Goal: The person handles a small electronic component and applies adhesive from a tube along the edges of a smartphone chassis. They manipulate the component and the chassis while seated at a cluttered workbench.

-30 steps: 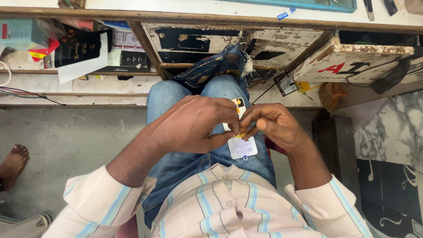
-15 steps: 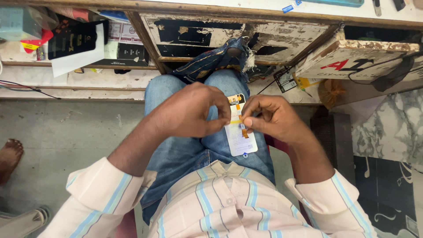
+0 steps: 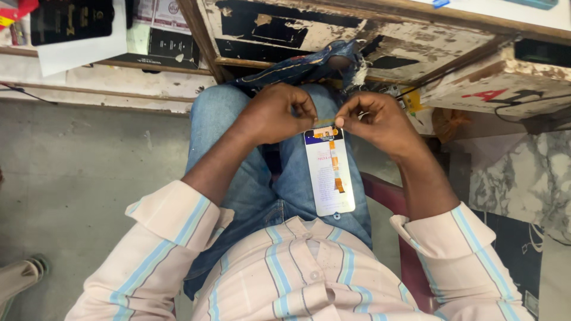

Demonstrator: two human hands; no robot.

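I sit with my knees in blue jeans under a worn workbench. A long white packet with a dark blue top and an orange flex strip inside hangs over my lap. Both hands pinch its top edge: my left hand grips the left corner, my right hand grips the right corner. The fingertips nearly meet above the packet. My striped shirt sleeves are rolled up at the forearms.
The wooden workbench with peeling white paint stands just ahead. A shelf at the left holds black boxes and papers. A red chair edge shows under my right arm. Grey floor lies left, marble floor right.
The packet was bunched between my hands near my lap; now it hangs full length from its top edge, and both hands have moved up and forward toward the bench.
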